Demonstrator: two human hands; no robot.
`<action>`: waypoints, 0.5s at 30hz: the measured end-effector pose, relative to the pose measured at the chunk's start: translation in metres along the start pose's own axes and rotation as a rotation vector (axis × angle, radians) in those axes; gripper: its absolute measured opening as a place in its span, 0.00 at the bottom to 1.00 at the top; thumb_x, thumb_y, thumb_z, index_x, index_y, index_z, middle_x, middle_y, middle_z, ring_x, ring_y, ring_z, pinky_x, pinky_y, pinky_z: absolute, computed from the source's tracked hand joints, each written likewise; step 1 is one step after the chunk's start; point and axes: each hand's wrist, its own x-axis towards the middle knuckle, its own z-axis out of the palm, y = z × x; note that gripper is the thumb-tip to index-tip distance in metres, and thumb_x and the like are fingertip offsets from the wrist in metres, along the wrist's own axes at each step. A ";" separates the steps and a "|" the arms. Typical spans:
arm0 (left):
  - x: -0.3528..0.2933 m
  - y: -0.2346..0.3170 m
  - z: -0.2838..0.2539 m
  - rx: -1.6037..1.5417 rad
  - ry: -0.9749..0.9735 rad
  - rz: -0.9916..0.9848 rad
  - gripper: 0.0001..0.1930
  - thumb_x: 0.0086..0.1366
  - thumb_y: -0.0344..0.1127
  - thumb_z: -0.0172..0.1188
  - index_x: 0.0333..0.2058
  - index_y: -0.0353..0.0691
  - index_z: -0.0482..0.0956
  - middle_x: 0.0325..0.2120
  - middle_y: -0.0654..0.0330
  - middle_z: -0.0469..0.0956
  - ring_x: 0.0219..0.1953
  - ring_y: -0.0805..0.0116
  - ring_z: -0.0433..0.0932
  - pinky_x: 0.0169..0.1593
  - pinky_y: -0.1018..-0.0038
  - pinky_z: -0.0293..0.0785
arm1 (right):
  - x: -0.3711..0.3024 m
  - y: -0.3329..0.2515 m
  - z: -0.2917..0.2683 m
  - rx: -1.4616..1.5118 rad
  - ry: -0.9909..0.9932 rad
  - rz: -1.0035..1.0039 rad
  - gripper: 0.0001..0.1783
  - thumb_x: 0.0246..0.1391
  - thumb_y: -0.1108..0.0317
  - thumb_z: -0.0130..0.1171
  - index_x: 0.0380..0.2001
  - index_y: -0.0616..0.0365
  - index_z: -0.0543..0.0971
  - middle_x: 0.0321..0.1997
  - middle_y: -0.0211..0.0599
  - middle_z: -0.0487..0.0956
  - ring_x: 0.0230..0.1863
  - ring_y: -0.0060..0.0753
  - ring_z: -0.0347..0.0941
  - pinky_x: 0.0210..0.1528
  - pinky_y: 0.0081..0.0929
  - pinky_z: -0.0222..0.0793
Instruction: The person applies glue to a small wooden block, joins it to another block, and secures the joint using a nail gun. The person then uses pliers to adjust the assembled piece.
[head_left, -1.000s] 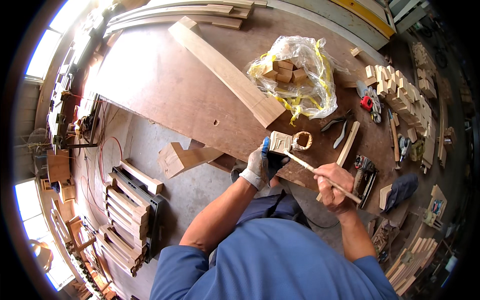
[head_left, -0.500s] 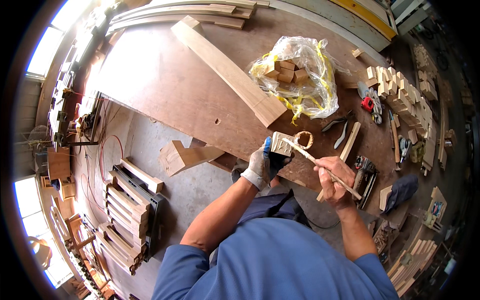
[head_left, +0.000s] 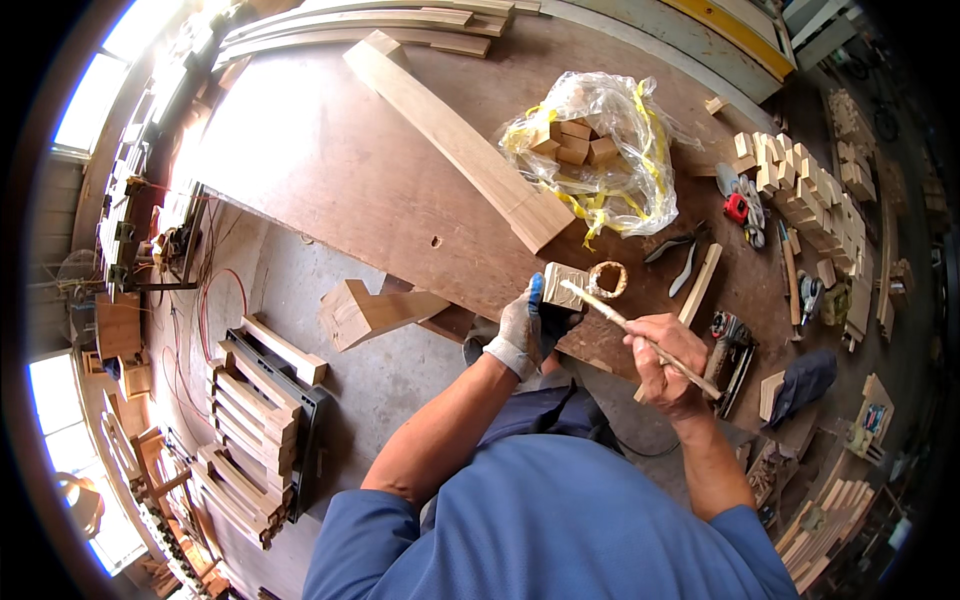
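Note:
My left hand [head_left: 520,328], in a white and blue work glove, is closed around a small wood block [head_left: 565,288] at the table's near edge. Pale wet streaks, like glue, cover the block's upper face. My bare right hand [head_left: 670,362] grips a thin wooden stick [head_left: 640,336] slantwise, its pale smeared tip at the right part of that face. Just right of the block stands a small round container [head_left: 607,279] with a crusted tan rim. A clear plastic bag [head_left: 640,190] with yellow ties holds several wood blocks [head_left: 573,150] beyond my hands.
A long board [head_left: 450,135] lies across the brown table [head_left: 330,190]. At the right are stacked wood pieces [head_left: 800,185], a red tape measure [head_left: 736,208], a hammer [head_left: 791,280] and a nail gun [head_left: 730,355]. Slatted wood parts [head_left: 250,410] are piled at lower left.
The stick's tip has shifted slightly left and up over the block, and my right hand has moved a little with it. My left hand holds the block almost still.

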 end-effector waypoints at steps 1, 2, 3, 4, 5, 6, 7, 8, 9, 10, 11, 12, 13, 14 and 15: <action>0.001 -0.001 0.000 -0.020 0.014 0.002 0.23 0.82 0.53 0.46 0.60 0.42 0.76 0.52 0.53 0.84 0.48 0.54 0.85 0.47 0.56 0.86 | -0.002 0.001 0.003 0.015 -0.019 -0.003 0.09 0.57 0.80 0.58 0.40 0.66 0.84 0.34 0.47 0.83 0.32 0.40 0.83 0.36 0.31 0.80; 0.003 -0.003 0.000 -0.039 0.029 0.004 0.24 0.82 0.54 0.46 0.60 0.42 0.76 0.52 0.54 0.84 0.48 0.54 0.85 0.47 0.55 0.86 | -0.003 0.002 0.005 0.029 -0.038 -0.005 0.09 0.57 0.80 0.60 0.41 0.65 0.84 0.33 0.46 0.83 0.33 0.42 0.83 0.35 0.32 0.79; 0.005 -0.004 -0.001 -0.059 0.043 0.007 0.24 0.82 0.54 0.46 0.61 0.42 0.75 0.52 0.54 0.84 0.48 0.54 0.85 0.47 0.55 0.86 | -0.004 0.003 0.006 0.029 -0.043 -0.008 0.09 0.57 0.80 0.60 0.41 0.65 0.84 0.33 0.46 0.83 0.33 0.42 0.83 0.35 0.32 0.79; 0.006 -0.004 -0.003 -0.060 0.038 0.016 0.24 0.82 0.54 0.46 0.61 0.42 0.75 0.52 0.53 0.84 0.48 0.54 0.85 0.47 0.55 0.86 | -0.006 0.003 0.007 0.029 -0.049 -0.011 0.09 0.56 0.81 0.59 0.41 0.65 0.84 0.33 0.46 0.83 0.32 0.42 0.83 0.35 0.32 0.79; 0.007 -0.005 -0.004 -0.060 0.032 0.024 0.24 0.82 0.54 0.46 0.61 0.41 0.75 0.51 0.53 0.84 0.48 0.53 0.85 0.47 0.55 0.86 | -0.006 0.003 0.007 0.029 -0.054 -0.014 0.10 0.56 0.81 0.59 0.41 0.65 0.84 0.33 0.46 0.83 0.32 0.41 0.83 0.35 0.32 0.79; 0.007 -0.005 -0.004 -0.059 0.028 0.031 0.24 0.82 0.54 0.46 0.61 0.41 0.75 0.51 0.53 0.84 0.49 0.53 0.85 0.47 0.55 0.86 | -0.006 0.005 0.005 0.012 -0.060 -0.008 0.09 0.57 0.80 0.58 0.40 0.66 0.83 0.34 0.46 0.83 0.32 0.40 0.83 0.35 0.31 0.79; 0.005 -0.004 -0.005 -0.031 0.037 0.029 0.24 0.82 0.54 0.46 0.61 0.41 0.75 0.51 0.53 0.84 0.48 0.53 0.85 0.47 0.55 0.86 | -0.007 0.007 0.001 -0.004 -0.066 -0.002 0.09 0.59 0.80 0.56 0.40 0.66 0.83 0.35 0.47 0.83 0.32 0.38 0.83 0.36 0.30 0.80; 0.004 -0.002 -0.007 -0.003 0.046 0.026 0.24 0.82 0.54 0.45 0.61 0.41 0.75 0.51 0.53 0.84 0.48 0.53 0.85 0.47 0.55 0.86 | -0.007 0.009 -0.001 -0.021 -0.072 0.003 0.09 0.60 0.80 0.55 0.40 0.67 0.83 0.36 0.47 0.83 0.32 0.36 0.83 0.36 0.29 0.80; 0.002 0.000 -0.006 0.026 0.054 0.022 0.24 0.82 0.54 0.45 0.60 0.41 0.76 0.51 0.53 0.84 0.48 0.53 0.85 0.47 0.55 0.86 | -0.007 0.009 -0.002 -0.029 -0.067 0.012 0.09 0.60 0.79 0.55 0.40 0.67 0.83 0.36 0.47 0.83 0.32 0.36 0.83 0.36 0.29 0.80; 0.000 0.000 -0.004 0.016 0.055 0.025 0.25 0.82 0.54 0.45 0.60 0.41 0.76 0.51 0.53 0.84 0.48 0.53 0.85 0.47 0.55 0.86 | -0.007 0.010 -0.003 -0.037 -0.061 0.020 0.09 0.60 0.79 0.55 0.40 0.67 0.83 0.36 0.46 0.83 0.32 0.36 0.83 0.36 0.29 0.80; -0.001 0.000 -0.002 0.006 0.055 0.029 0.25 0.82 0.54 0.46 0.60 0.41 0.76 0.51 0.53 0.84 0.48 0.53 0.85 0.47 0.55 0.86 | -0.007 0.010 -0.004 -0.045 -0.056 0.028 0.09 0.60 0.79 0.55 0.40 0.67 0.83 0.35 0.46 0.83 0.31 0.36 0.83 0.36 0.29 0.79; -0.001 0.000 -0.001 -0.004 0.055 0.032 0.25 0.82 0.55 0.46 0.60 0.41 0.76 0.51 0.53 0.84 0.48 0.53 0.85 0.47 0.56 0.86 | -0.007 0.010 -0.004 -0.058 -0.059 0.021 0.09 0.60 0.79 0.55 0.40 0.66 0.83 0.35 0.45 0.83 0.31 0.35 0.82 0.36 0.29 0.79; -0.001 0.000 -0.002 -0.019 0.038 0.030 0.25 0.82 0.55 0.46 0.60 0.40 0.76 0.51 0.52 0.84 0.48 0.52 0.85 0.47 0.56 0.86 | -0.008 0.009 -0.003 -0.030 -0.031 0.044 0.09 0.60 0.79 0.55 0.40 0.66 0.83 0.35 0.45 0.83 0.32 0.34 0.83 0.36 0.29 0.80; -0.002 0.001 -0.002 -0.035 0.021 0.027 0.25 0.82 0.55 0.46 0.60 0.40 0.76 0.52 0.52 0.84 0.48 0.52 0.84 0.47 0.56 0.86 | -0.009 0.007 -0.002 0.000 -0.003 0.068 0.09 0.60 0.79 0.55 0.40 0.66 0.83 0.35 0.45 0.83 0.32 0.34 0.83 0.36 0.29 0.80; -0.002 0.001 -0.002 -0.049 0.004 0.026 0.25 0.81 0.55 0.47 0.60 0.40 0.76 0.52 0.52 0.83 0.48 0.51 0.84 0.47 0.56 0.86 | -0.010 0.006 -0.001 0.030 0.025 0.091 0.09 0.61 0.79 0.55 0.40 0.66 0.83 0.36 0.45 0.83 0.32 0.33 0.83 0.36 0.28 0.80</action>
